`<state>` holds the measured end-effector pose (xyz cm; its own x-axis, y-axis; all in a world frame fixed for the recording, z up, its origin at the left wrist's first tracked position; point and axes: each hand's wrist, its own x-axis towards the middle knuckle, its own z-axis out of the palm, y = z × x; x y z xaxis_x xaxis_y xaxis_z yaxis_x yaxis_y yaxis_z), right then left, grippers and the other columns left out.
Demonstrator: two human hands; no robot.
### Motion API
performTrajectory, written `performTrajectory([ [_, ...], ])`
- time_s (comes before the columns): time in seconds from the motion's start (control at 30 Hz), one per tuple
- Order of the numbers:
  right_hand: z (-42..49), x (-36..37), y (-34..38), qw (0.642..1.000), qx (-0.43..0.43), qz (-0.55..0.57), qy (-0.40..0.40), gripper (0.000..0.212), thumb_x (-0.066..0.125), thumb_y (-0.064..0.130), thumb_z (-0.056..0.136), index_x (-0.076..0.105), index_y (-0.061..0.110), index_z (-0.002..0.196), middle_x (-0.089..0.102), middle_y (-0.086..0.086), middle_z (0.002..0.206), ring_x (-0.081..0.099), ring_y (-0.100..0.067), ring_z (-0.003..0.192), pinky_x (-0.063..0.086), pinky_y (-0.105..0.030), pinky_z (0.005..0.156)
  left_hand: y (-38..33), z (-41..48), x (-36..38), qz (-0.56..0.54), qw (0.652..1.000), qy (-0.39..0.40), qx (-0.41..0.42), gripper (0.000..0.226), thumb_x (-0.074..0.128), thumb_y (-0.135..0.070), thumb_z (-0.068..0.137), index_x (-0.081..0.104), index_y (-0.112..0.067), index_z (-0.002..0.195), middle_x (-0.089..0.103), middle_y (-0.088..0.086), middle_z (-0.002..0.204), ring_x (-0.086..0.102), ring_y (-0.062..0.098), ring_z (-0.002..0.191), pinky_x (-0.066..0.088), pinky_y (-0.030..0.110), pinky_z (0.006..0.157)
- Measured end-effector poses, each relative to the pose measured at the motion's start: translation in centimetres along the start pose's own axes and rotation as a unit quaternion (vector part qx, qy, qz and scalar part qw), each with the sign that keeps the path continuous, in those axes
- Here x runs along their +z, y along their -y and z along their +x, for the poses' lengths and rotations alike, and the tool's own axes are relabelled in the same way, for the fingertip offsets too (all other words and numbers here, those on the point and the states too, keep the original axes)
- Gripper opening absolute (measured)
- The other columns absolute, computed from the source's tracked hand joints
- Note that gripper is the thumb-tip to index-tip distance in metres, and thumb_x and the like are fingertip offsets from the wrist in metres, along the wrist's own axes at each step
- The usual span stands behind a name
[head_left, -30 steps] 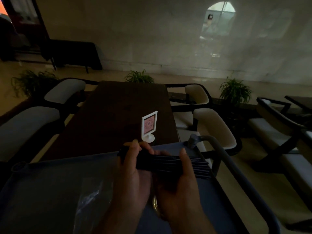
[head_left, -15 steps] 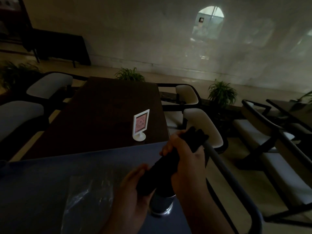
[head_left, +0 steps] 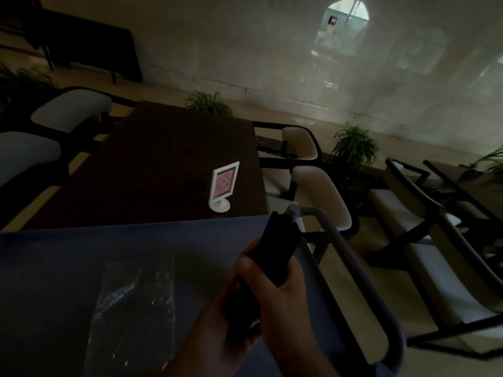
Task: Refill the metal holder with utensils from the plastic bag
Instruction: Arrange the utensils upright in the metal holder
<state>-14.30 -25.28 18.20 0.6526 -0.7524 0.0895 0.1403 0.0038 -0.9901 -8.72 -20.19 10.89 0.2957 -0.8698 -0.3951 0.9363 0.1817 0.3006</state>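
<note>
Dimly, right hand grips black utensils; left hand indistinct beneath.

Right hand gripping a dark utensil bundle, thumb upward, left hand curled just below, hold unclear in shadow

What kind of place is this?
Probably a restaurant or cafe dining room: a long dark table with a card stand on it, cushioned chairs on both sides, and a service cart.

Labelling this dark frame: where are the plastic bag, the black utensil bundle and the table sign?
plastic bag [head_left: 133, 308], head view, crinkled clear middle.
black utensil bundle [head_left: 277, 240], head view, upper half.
table sign [head_left: 225, 182], head view, pink card face.
</note>
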Motion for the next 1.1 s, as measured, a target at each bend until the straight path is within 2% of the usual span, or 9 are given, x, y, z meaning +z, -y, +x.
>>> performTrajectory([
  [0.17, 0.4, -1.6, 0.4, 0.998, -0.031, -0.012, -0.052, 0.030, 0.079, 0.038, 0.067, 0.071, 0.030, 0.094, 0.071, -0.010, 0.089, 0.071, -0.033, 0.089, 0.059, -0.051, 0.079, 0.2, 0.0, -0.1, 0.072, 0.995, -0.063, 0.020, 0.027, 0.061, -0.033, 0.075, 0.080, -0.014, 0.076, 0.069, 0.010, 0.061, 0.063, 0.018, 0.045, 0.044, 0.023, 0.036],
  [0.3, 0.9, -2.5, -0.1, 0.998, -0.035, 0.006, -0.055, 0.009, 0.070, 0.033, 0.080, 0.067, 0.024, 0.078, 0.063, -0.003, 0.067, 0.064, -0.021, 0.066, 0.055, -0.039, 0.067, 0.7, 0.8, -0.7, 0.083, 0.993, -0.088, -0.020, 0.038, 0.064, -0.022, 0.075, 0.067, -0.008, 0.110, 0.065, 0.014, 0.069, 0.058, 0.021, 0.046, 0.041, 0.021, 0.037],
  [0.37, 1.2, -3.2, -0.3, 0.996, -0.034, 0.033, -0.082, 0.014, 0.068, 0.028, 0.083, 0.064, 0.023, 0.071, 0.059, -0.001, 0.062, 0.058, -0.016, 0.059, 0.052, -0.032, 0.062, 0.8, 1.1, -1.3, 0.093, 0.992, -0.082, -0.038, 0.046, 0.065, -0.017, 0.070, 0.062, -0.004, 0.114, 0.066, 0.016, 0.067, 0.059, 0.022, 0.044, 0.043, 0.023, 0.036],
  [0.53, 2.7, -6.2, 0.1, 0.982, 0.006, 0.109, -0.156, 0.017, 0.061, 0.029, 0.090, 0.062, 0.019, 0.077, 0.055, 0.000, 0.061, 0.056, -0.013, 0.056, 0.051, -0.033, 0.061, -0.4, 1.6, -3.2, 0.140, 0.985, -0.101, 0.019, 0.009, 0.063, -0.012, 0.076, 0.071, -0.008, 0.073, 0.068, 0.009, 0.060, 0.062, 0.014, 0.045, 0.044, 0.023, 0.037],
  [0.6, 3.6, -7.4, 0.1, 0.970, 0.010, 0.161, -0.183, 0.012, 0.059, 0.024, 0.092, 0.060, 0.017, 0.083, 0.054, 0.001, 0.059, 0.055, -0.012, 0.054, 0.048, -0.033, 0.061, -1.2, 2.2, -4.2, 0.172, 0.975, -0.127, 0.060, 0.029, 0.055, -0.005, 0.087, 0.069, -0.010, 0.063, 0.067, 0.007, 0.056, 0.060, 0.013, 0.043, 0.043, 0.023, 0.041],
  [0.8, 5.9, -9.8, -1.1, 0.946, 0.034, 0.210, -0.243, 0.010, 0.063, 0.023, 0.091, 0.060, 0.014, 0.094, 0.056, 0.003, 0.061, 0.056, -0.010, 0.056, 0.048, -0.031, 0.065, -2.5, 4.9, -7.2, 0.289, 0.928, -0.174, 0.161, 0.019, 0.057, 0.006, 0.089, 0.060, -0.013, 0.088, 0.062, 0.008, 0.078, 0.056, 0.021, 0.070, 0.044, 0.030, 0.061],
  [0.9, 7.1, -10.4, -2.0, 0.927, 0.068, 0.232, -0.286, 0.010, 0.064, 0.023, 0.091, 0.059, 0.015, 0.090, 0.057, 0.003, 0.060, 0.056, -0.010, 0.055, 0.050, -0.030, 0.061, -2.2, 6.6, -9.1, 0.480, 0.860, -0.076, 0.155, 0.067, 0.077, -0.002, 0.075, 0.045, -0.017, 0.132, 0.056, 0.003, 0.126, 0.055, 0.017, 0.113, 0.050, 0.031, 0.088],
  [0.97, 7.7, -10.4, -2.7, 0.918, 0.082, 0.241, -0.304, 0.012, 0.063, 0.022, 0.092, 0.059, 0.013, 0.097, 0.058, 0.003, 0.061, 0.056, -0.009, 0.055, 0.051, -0.028, 0.061, -1.9, 7.5, -10.1, 0.574, 0.811, -0.009, 0.116, 0.102, 0.085, -0.020, 0.068, 0.022, -0.027, 0.149, 0.036, -0.007, 0.150, 0.038, 0.010, 0.136, 0.038, 0.036, 0.110],
  [1.1, 8.4, -10.1, -3.9, 0.913, 0.104, 0.252, -0.305, 0.012, 0.059, 0.022, 0.095, 0.059, 0.012, 0.089, 0.057, 0.004, 0.057, 0.056, -0.007, 0.049, 0.049, -0.026, 0.059, -1.0, 9.4, -10.3, 0.611, 0.779, 0.057, 0.129, 0.111, 0.089, -0.034, 0.057, 0.018, -0.061, 0.137, 0.034, -0.038, 0.143, 0.032, -0.015, 0.133, 0.031, 0.006, 0.106],
])
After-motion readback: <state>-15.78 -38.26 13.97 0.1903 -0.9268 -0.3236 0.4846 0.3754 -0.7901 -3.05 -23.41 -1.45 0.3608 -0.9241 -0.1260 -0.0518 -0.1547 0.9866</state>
